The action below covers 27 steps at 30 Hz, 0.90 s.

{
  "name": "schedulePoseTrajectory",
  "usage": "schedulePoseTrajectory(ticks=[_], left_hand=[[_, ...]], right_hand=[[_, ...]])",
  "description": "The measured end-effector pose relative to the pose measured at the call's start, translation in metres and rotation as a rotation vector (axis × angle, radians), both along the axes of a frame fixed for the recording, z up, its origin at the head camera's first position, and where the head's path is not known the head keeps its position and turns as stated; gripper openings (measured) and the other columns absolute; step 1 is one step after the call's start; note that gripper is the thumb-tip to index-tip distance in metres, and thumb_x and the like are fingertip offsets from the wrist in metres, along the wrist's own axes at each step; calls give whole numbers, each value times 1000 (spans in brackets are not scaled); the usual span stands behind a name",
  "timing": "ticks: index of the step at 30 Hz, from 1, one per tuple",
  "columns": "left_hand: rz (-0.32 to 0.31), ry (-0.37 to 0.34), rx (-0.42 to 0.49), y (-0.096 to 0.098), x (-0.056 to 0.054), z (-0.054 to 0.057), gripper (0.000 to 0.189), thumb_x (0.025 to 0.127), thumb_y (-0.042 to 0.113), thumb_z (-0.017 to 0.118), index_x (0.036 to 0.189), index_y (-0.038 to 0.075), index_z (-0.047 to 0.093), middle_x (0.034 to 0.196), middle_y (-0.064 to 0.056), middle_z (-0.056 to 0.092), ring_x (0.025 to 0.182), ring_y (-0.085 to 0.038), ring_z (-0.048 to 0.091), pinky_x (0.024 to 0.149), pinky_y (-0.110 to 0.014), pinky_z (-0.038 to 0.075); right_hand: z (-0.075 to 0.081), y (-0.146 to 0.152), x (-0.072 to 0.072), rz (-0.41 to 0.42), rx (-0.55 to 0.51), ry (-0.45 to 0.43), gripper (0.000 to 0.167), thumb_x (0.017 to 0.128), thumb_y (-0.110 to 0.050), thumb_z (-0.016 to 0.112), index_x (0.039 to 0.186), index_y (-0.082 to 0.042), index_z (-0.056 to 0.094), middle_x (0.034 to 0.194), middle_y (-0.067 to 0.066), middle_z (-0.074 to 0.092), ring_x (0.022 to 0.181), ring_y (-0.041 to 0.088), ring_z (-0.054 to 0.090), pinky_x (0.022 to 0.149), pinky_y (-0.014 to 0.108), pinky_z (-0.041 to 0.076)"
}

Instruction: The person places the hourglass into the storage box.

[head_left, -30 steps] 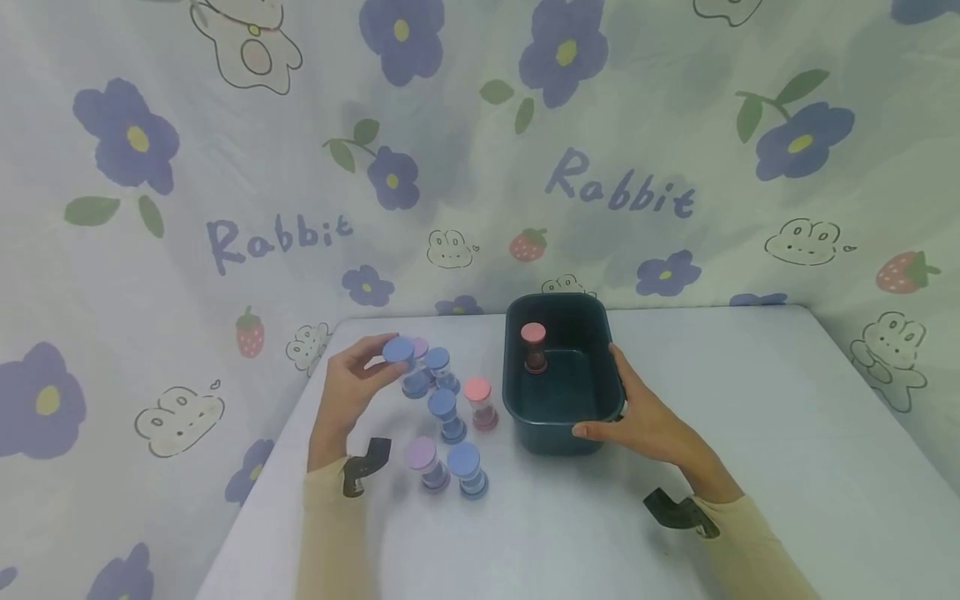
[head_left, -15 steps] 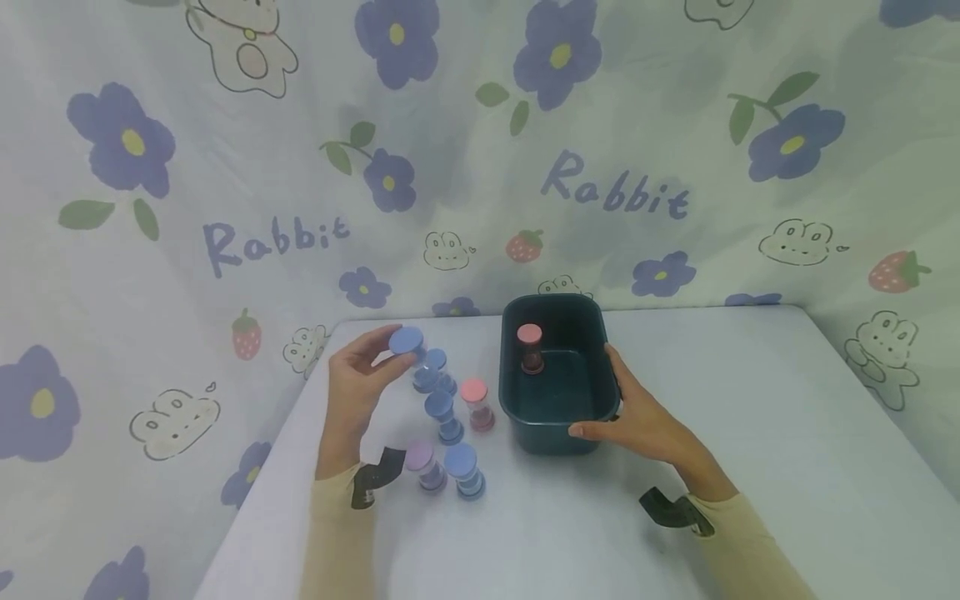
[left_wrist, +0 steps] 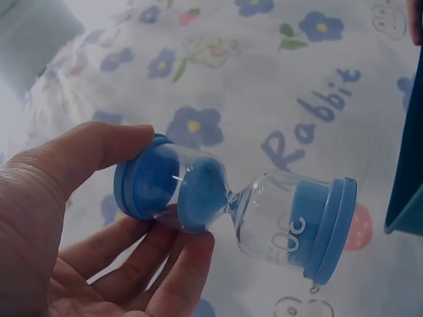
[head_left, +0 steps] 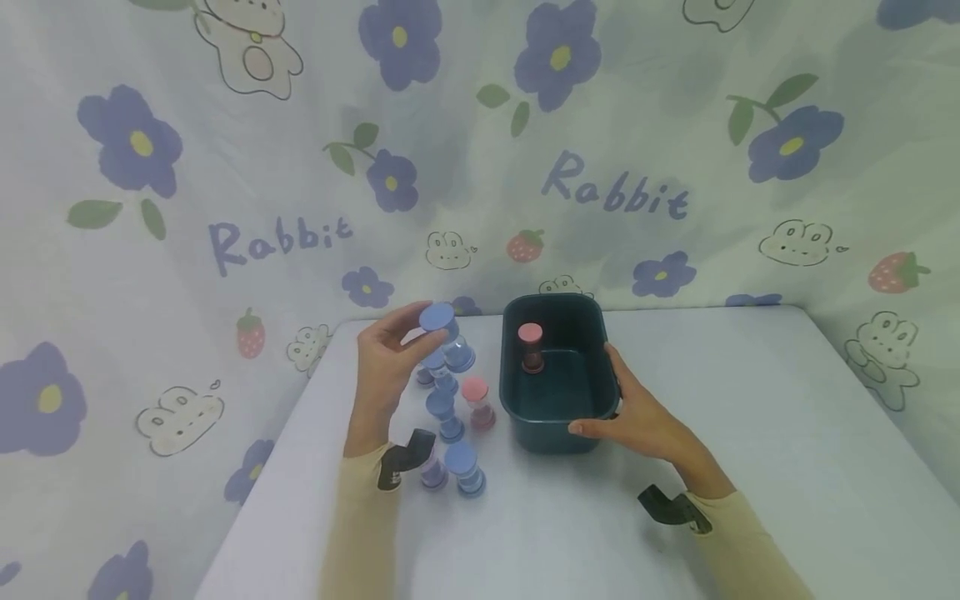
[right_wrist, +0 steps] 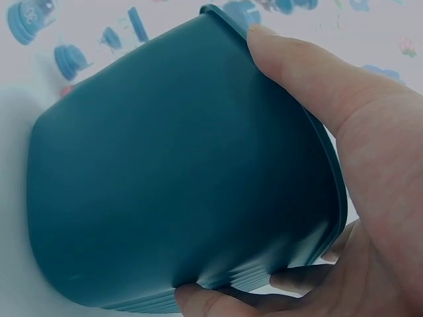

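Observation:
My left hand (head_left: 386,358) holds a blue-capped hourglass (head_left: 440,317) by its upper cap, raised to the left of the dark teal bin. In the left wrist view, thumb and fingers pinch one end of the hourglass (left_wrist: 206,195); blue sand and a printed "30" show in it. My right hand (head_left: 648,423) grips the bin (head_left: 558,439) at its near right corner. In the right wrist view the thumb lies over the rim of the bin (right_wrist: 165,165) and the fingers press its side wall. A pink hourglass (head_left: 531,335) stands inside the bin.
Left of the bin stand a pink hourglass (head_left: 477,390), blue ones (head_left: 441,404) (head_left: 462,458), and a purple one (head_left: 432,472) partly behind the left wrist strap. Another blue hourglass (head_left: 444,379) is half hidden under the held one. A patterned cloth (head_left: 480,150) rises behind the white table.
My left hand has lifted the blue hourglass from among the others and carried it up and right towards the bin. The right hand and the bin have stayed in place.

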State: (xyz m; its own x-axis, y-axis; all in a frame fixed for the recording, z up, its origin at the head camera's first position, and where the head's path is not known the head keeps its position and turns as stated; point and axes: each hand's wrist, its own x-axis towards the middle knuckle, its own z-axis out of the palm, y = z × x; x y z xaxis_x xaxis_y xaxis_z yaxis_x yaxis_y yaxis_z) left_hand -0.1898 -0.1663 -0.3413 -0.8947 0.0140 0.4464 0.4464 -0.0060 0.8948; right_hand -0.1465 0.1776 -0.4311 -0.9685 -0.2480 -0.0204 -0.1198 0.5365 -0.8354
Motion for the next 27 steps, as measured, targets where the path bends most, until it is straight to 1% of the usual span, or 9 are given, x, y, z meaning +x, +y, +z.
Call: schedulePoseTrajectory(ticks=[4,7,12,14,17,22,27], left_hand=[[-21,-7,-24,11,-7,3,44,83,-5,80,125,-6,68,114,6,76,111,-15,70,98,-27,59],[-23,-18,-64,18,-12,4,43,84,-1,80,125,-3,69,114,7,76,111,-15,70,99,-26,59],[-18,-52,-138,27,-19,7,42,84,8,83,125,4,72,116,-2,76,107,-14,70,100,-27,58],[-16,-66,-175,30,-21,7,43,84,13,85,125,8,72,119,-6,75,108,-15,70,100,-28,58],[-29,-77,-217,35,-25,7,42,85,16,85,125,11,73,121,-8,75,111,-16,70,100,-29,59],[-53,-70,-269,43,-31,7,42,85,16,85,124,11,73,120,-10,75,111,-19,70,102,-38,58],[-82,-83,-315,50,-36,5,41,85,17,85,123,11,73,121,-11,75,115,-23,69,109,-50,52]], right_hand=[[1,0,0,-3,1,-5,132,77,-53,87,167,-20,-4,174,19,13,153,52,26,111,74,39],[2,0,0,-4,0,-7,132,77,-53,87,167,-20,-3,174,19,13,153,52,27,111,74,40],[1,1,1,-6,-1,-4,132,76,-53,87,167,-20,-3,174,19,13,152,52,28,110,74,40],[2,1,1,-6,5,-2,132,76,-53,87,167,-20,-3,174,20,13,152,53,27,111,74,40],[2,0,1,-9,14,-1,133,76,-54,87,167,-19,-4,174,20,12,153,53,26,111,74,39],[1,1,0,-8,16,2,133,76,-54,87,167,-19,-4,174,19,10,155,52,23,112,74,37],[0,1,0,1,5,14,132,76,-52,87,167,-19,-4,174,19,11,154,53,23,112,75,37]])
